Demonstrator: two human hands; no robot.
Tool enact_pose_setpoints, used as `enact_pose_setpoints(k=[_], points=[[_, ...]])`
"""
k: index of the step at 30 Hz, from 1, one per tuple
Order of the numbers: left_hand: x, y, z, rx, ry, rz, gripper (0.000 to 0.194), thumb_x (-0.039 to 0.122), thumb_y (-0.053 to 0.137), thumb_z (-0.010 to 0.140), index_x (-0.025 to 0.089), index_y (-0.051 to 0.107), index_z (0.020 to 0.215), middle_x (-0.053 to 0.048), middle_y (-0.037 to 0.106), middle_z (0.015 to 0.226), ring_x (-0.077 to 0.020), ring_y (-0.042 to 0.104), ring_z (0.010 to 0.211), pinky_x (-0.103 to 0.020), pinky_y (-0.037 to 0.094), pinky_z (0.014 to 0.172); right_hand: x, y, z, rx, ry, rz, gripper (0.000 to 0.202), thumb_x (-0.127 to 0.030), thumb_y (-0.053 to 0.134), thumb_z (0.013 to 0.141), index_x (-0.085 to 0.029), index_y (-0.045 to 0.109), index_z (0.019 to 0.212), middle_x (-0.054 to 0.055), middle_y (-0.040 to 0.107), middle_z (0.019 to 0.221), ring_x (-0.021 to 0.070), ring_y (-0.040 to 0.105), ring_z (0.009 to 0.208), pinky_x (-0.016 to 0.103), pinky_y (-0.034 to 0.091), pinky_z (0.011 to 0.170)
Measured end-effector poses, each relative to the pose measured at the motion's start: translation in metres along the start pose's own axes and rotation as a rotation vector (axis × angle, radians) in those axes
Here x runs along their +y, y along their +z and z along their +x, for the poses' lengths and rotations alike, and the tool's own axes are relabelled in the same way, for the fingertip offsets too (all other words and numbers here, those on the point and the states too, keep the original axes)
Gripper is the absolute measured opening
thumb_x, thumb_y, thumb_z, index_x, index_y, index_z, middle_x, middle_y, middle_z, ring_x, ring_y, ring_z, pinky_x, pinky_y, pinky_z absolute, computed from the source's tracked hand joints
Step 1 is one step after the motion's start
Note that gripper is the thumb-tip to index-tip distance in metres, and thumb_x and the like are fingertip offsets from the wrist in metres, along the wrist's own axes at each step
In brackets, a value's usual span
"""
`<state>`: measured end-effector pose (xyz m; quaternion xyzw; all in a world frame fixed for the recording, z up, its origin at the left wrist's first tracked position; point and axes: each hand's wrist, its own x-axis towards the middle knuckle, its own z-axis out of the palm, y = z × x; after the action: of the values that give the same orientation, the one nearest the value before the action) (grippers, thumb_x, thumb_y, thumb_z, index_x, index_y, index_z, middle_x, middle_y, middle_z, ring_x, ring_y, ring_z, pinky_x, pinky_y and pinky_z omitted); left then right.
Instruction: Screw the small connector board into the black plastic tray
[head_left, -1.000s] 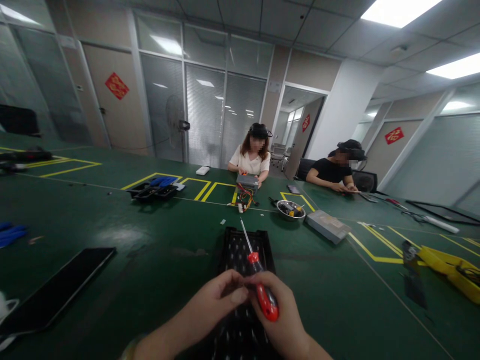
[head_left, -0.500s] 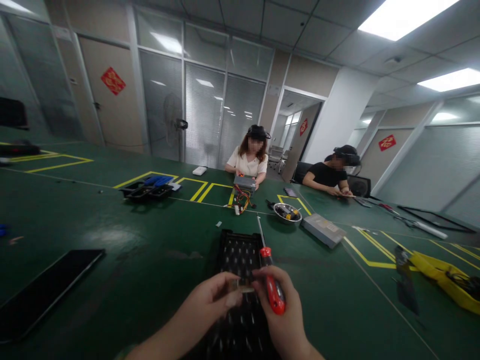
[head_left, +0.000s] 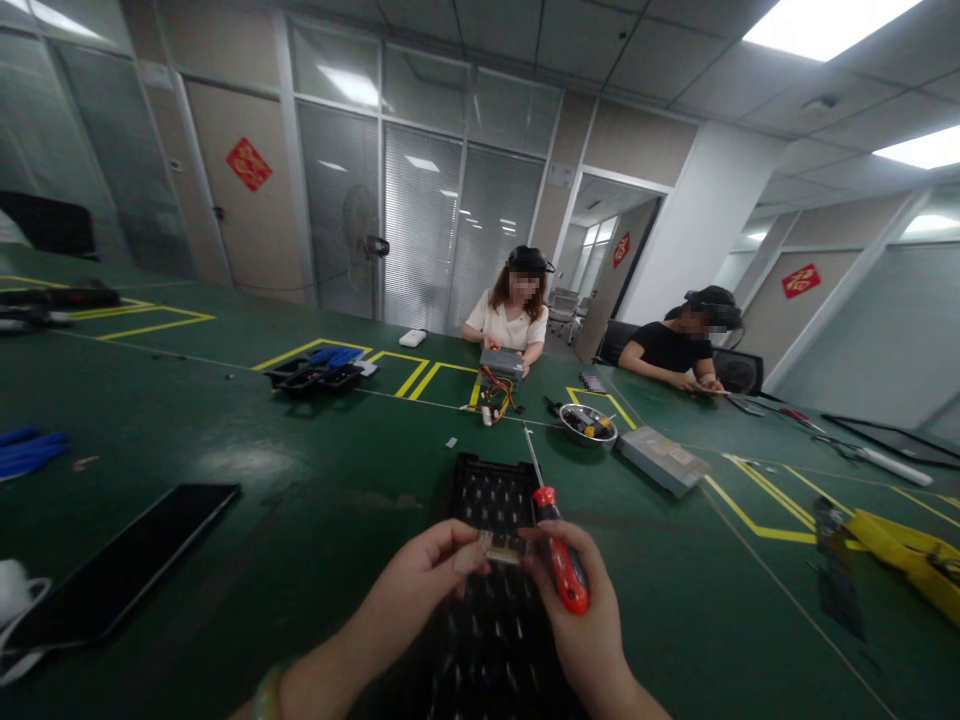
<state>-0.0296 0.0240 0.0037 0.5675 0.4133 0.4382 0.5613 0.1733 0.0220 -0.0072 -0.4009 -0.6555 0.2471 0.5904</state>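
A small clear, flat piece with a tan strip [head_left: 504,549] is held up between my two hands, its exact kind too blurred to name. The fingertips of my left hand [head_left: 442,565] pinch its left end. My right hand [head_left: 581,590] pinches the other end and also keeps a red and black screwdriver [head_left: 568,575] in its grip, shaft pointing away from me. Below both hands lies a long black tray [head_left: 499,640] with rows of small shiny slots or bits, partly hidden by the hands.
A black flat panel [head_left: 135,560] lies at left, near blue gloves [head_left: 30,452]. Ahead are a black tray with blue items [head_left: 315,370], a metal bowl of parts [head_left: 589,425] and a grey metal box [head_left: 661,460]. Two people sit across the table; one handles a power supply [head_left: 501,362].
The view has swung slightly left, so everything sits further right. My hands have drawn a little apart, and more of the clear piece shows between them.
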Motion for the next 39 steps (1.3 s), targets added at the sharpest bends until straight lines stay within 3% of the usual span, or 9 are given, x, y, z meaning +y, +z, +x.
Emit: enact_pose_setpoints(k=[7,19,25,28,31,34,39], points=[[-0.013,-0.002,0.002,-0.03,0.076,-0.058,0.038,0.034,0.068,0.087,0.019,0.061,0.122,-0.005,0.069,0.106,-0.0189,0.062,0.101,-0.034,0.045,0.095,0.003,-0.002,0.003,0.061,-0.006,-0.037,0.026,-0.022,0.066,0.09,-0.026,0.059,0.114,0.004,0.072,0.108,0.0189,0.07,0.102,0.034,0.058,0.092],[-0.004,0.002,-0.003,0.029,0.138,0.01,0.044,0.031,0.066,0.088,0.019,0.057,0.129,-0.004,0.066,0.104,-0.0185,0.063,0.098,-0.035,0.047,0.092,-0.004,-0.001,0.004,0.044,-0.065,-0.053,0.025,-0.019,0.067,0.089,-0.024,0.059,0.112,0.005,0.072,0.106,0.0196,0.071,0.1,0.037,0.057,0.092],[-0.005,0.001,0.0,0.001,0.074,-0.18,0.045,0.029,0.071,0.084,0.018,0.057,0.126,-0.003,0.069,0.1,-0.0171,0.064,0.097,-0.035,0.046,0.096,-0.005,0.001,-0.002,0.012,-0.01,-0.002,0.035,-0.021,0.075,0.085,-0.026,0.059,0.115,0.003,0.072,0.101,0.0193,0.072,0.097,0.034,0.058,0.09],[-0.003,0.001,-0.001,0.013,0.041,-0.221,0.046,0.029,0.073,0.083,0.017,0.059,0.126,-0.005,0.071,0.102,-0.0175,0.065,0.095,-0.033,0.048,0.09,-0.005,0.002,-0.005,-0.022,-0.038,0.011,0.037,-0.021,0.078,0.082,-0.026,0.06,0.114,0.003,0.072,0.102,0.0198,0.072,0.096,0.034,0.06,0.087],[-0.001,0.003,-0.003,0.007,-0.006,-0.265,0.048,0.032,0.072,0.085,0.019,0.059,0.129,-0.007,0.071,0.113,-0.0188,0.066,0.1,-0.031,0.049,0.086,-0.006,0.0,-0.007,-0.05,-0.095,-0.016,0.039,-0.02,0.081,0.079,-0.027,0.062,0.113,0.003,0.073,0.102,0.0196,0.072,0.095,0.033,0.06,0.087],[0.002,0.005,-0.006,-0.025,-0.058,-0.382,0.049,0.034,0.07,0.088,0.023,0.058,0.134,-0.008,0.066,0.129,-0.0219,0.063,0.113,-0.034,0.049,0.095,-0.009,-0.002,-0.008,-0.095,-0.132,-0.01,0.041,-0.019,0.082,0.077,-0.028,0.063,0.113,0.002,0.073,0.103,0.0188,0.072,0.094,0.031,0.06,0.086],[0.004,0.006,-0.007,-0.089,-0.154,-0.497,0.047,0.035,0.068,0.089,0.02,0.061,0.133,-0.011,0.064,0.134,-0.0264,0.065,0.113,-0.041,0.051,0.098,-0.015,-0.002,-0.007,-0.162,-0.151,0.023,0.035,-0.017,0.079,0.079,-0.027,0.065,0.109,0.0,0.073,0.097,0.0164,0.072,0.087,0.028,0.059,0.083]])
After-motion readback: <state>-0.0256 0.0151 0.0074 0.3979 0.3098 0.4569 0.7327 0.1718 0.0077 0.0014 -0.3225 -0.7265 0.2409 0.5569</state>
